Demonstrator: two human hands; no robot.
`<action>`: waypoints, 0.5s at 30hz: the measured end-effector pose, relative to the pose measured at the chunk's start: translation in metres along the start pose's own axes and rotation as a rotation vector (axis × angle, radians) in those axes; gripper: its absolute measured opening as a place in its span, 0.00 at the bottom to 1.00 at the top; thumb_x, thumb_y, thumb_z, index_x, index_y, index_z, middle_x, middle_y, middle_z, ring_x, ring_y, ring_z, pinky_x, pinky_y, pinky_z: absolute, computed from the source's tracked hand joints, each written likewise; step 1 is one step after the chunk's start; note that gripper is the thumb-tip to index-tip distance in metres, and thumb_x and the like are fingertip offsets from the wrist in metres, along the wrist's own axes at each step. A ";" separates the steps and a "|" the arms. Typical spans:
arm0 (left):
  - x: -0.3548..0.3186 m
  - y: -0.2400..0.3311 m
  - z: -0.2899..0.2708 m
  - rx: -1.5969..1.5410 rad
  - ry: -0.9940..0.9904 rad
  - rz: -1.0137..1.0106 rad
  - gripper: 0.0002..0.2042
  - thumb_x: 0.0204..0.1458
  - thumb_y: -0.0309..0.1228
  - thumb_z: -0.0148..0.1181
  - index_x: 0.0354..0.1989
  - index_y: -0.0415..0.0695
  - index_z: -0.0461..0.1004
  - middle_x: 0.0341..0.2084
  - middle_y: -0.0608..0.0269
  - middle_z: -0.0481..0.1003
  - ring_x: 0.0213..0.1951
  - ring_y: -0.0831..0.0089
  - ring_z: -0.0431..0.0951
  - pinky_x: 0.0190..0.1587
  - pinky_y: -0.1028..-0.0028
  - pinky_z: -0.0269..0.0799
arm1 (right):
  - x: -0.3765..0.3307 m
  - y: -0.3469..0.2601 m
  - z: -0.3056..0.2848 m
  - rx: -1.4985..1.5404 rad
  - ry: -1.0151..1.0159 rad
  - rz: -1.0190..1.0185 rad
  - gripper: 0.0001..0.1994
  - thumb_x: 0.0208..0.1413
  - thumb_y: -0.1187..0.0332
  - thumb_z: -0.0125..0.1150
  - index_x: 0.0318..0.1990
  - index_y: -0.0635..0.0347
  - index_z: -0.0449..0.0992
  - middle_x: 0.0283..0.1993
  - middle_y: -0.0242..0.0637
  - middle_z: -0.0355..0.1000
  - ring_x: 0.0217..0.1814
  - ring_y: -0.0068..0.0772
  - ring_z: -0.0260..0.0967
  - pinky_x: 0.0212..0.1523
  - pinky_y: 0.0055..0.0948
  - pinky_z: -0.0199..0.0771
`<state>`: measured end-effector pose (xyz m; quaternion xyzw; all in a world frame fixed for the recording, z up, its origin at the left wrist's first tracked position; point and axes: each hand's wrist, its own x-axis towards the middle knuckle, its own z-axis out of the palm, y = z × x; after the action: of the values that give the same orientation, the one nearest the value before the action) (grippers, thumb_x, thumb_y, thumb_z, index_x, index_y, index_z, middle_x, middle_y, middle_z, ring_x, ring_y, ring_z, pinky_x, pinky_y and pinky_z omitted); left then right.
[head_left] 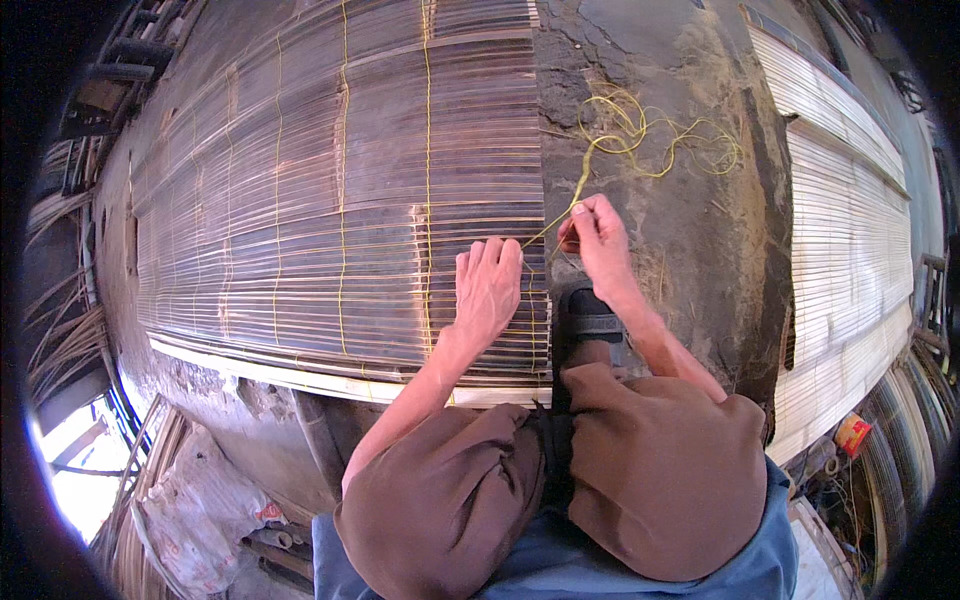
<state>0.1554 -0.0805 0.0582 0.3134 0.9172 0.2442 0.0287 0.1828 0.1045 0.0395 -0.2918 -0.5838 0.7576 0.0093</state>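
The mat [385, 230] is filling the upper left and centre of the frame, its thin slats running roughly side to side and lines of yellow thread [429, 130] crossing them from top to bottom. A pale strip [300, 380] is edging it along the bottom.

The left hand [490, 280] is resting just left of the frame's centre, its back facing up and its fingers bending over the slats near the mat's right edge. I cannot tell whether these fingertips are gripping anything, since the hand itself is hiding what lies beneath.

The right hand [597, 235] is pinching the cord [583, 178] between thumb and fingers, just right of centre and beyond the mat's edge. From this pinch a thin length of yellow is stretching down and left toward the left fingertips, while a thicker, bunched part is rising above the hand. Farther up, the cord is spreading in loose loops over the floor [690, 220], right of the top centre.

A sandal [588, 318] is showing just below the right hand, and brown cloth [660, 470] is covering both knees at the bottom centre. A second mat [850, 240], paler, is lying along the right side, with a red tub [853, 436] sitting near its lower end. A whitish sack [200, 510] is slumping at the lower left.
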 end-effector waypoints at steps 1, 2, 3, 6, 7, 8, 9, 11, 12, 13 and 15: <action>0.003 0.001 -0.002 -0.005 -0.004 -0.004 0.02 0.62 0.27 0.52 0.37 0.43 0.68 0.33 0.58 0.71 0.38 0.57 0.71 0.43 0.58 0.64 | -0.001 -0.007 -0.001 0.138 0.004 0.084 0.05 0.69 0.66 0.51 0.39 0.52 0.67 0.30 0.30 0.73 0.31 0.24 0.74 0.32 0.30 0.79; 0.002 0.001 -0.005 -0.022 -0.001 -0.017 0.03 0.62 0.27 0.51 0.37 0.43 0.68 0.33 0.58 0.70 0.38 0.57 0.70 0.43 0.59 0.64 | -0.003 -0.014 0.000 0.276 0.008 0.168 0.04 0.69 0.66 0.52 0.39 0.51 0.67 0.30 0.30 0.73 0.31 0.24 0.73 0.33 0.31 0.79; 0.003 0.003 -0.007 -0.046 0.001 -0.019 0.03 0.63 0.27 0.50 0.37 0.43 0.67 0.33 0.57 0.70 0.38 0.57 0.70 0.43 0.59 0.63 | -0.004 -0.020 0.000 0.349 0.013 0.212 0.04 0.68 0.66 0.54 0.40 0.49 0.66 0.26 0.26 0.67 0.28 0.22 0.69 0.35 0.34 0.79; 0.004 0.007 -0.006 -0.092 0.040 -0.004 0.03 0.63 0.27 0.50 0.37 0.43 0.67 0.32 0.57 0.69 0.37 0.57 0.69 0.43 0.59 0.62 | 0.006 -0.001 -0.010 0.455 -0.012 0.302 0.05 0.70 0.64 0.52 0.41 0.50 0.66 0.25 0.25 0.63 0.25 0.21 0.64 0.30 0.32 0.78; 0.005 0.010 -0.005 -0.108 0.058 0.007 0.03 0.63 0.27 0.50 0.36 0.42 0.66 0.32 0.56 0.69 0.37 0.57 0.69 0.42 0.58 0.62 | 0.010 0.003 -0.014 0.422 -0.033 0.282 0.05 0.69 0.64 0.52 0.41 0.50 0.66 0.25 0.25 0.62 0.25 0.21 0.62 0.29 0.31 0.77; 0.007 0.012 -0.003 -0.116 0.050 0.008 0.03 0.63 0.27 0.50 0.36 0.42 0.66 0.32 0.56 0.69 0.37 0.56 0.69 0.42 0.58 0.62 | 0.015 0.007 -0.018 0.388 -0.053 0.261 0.05 0.69 0.63 0.52 0.41 0.50 0.66 0.24 0.24 0.60 0.24 0.20 0.61 0.29 0.31 0.75; 0.004 0.012 -0.005 -0.107 0.038 -0.012 0.02 0.62 0.26 0.50 0.36 0.42 0.66 0.32 0.55 0.69 0.37 0.56 0.69 0.42 0.58 0.62 | 0.017 0.005 -0.011 0.358 -0.093 0.258 0.05 0.69 0.63 0.52 0.40 0.49 0.66 0.24 0.23 0.59 0.24 0.20 0.59 0.28 0.30 0.74; -0.003 0.008 -0.005 -0.126 0.044 -0.056 0.02 0.61 0.25 0.51 0.36 0.42 0.66 0.32 0.55 0.69 0.37 0.55 0.69 0.42 0.58 0.62 | 0.021 -0.027 0.006 0.148 -0.229 0.164 0.07 0.69 0.63 0.53 0.37 0.49 0.66 0.23 0.22 0.58 0.23 0.17 0.58 0.27 0.29 0.70; -0.006 0.005 0.001 -0.149 0.057 -0.074 0.02 0.60 0.24 0.51 0.36 0.42 0.66 0.32 0.54 0.70 0.37 0.54 0.69 0.42 0.58 0.62 | 0.027 -0.042 0.017 0.047 -0.296 0.114 0.08 0.69 0.63 0.53 0.35 0.49 0.66 0.22 0.22 0.58 0.23 0.15 0.58 0.27 0.28 0.68; -0.009 0.001 0.005 -0.171 0.070 -0.093 0.02 0.60 0.24 0.52 0.36 0.42 0.66 0.32 0.54 0.70 0.37 0.54 0.68 0.42 0.58 0.62 | 0.040 -0.044 0.034 -0.207 -0.346 -0.086 0.09 0.69 0.64 0.53 0.34 0.51 0.66 0.22 0.23 0.58 0.23 0.17 0.58 0.26 0.28 0.66; -0.005 0.003 0.008 -0.195 0.102 -0.092 0.02 0.59 0.23 0.52 0.36 0.41 0.66 0.32 0.53 0.70 0.37 0.54 0.68 0.42 0.58 0.62 | 0.057 -0.055 0.072 -0.554 -0.421 -0.427 0.11 0.68 0.64 0.52 0.32 0.56 0.67 0.20 0.27 0.57 0.23 0.22 0.57 0.26 0.31 0.63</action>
<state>0.1631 -0.0780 0.0523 0.2539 0.9027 0.3465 0.0234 0.0851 0.0790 0.0742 0.0058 -0.8023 0.5961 -0.0325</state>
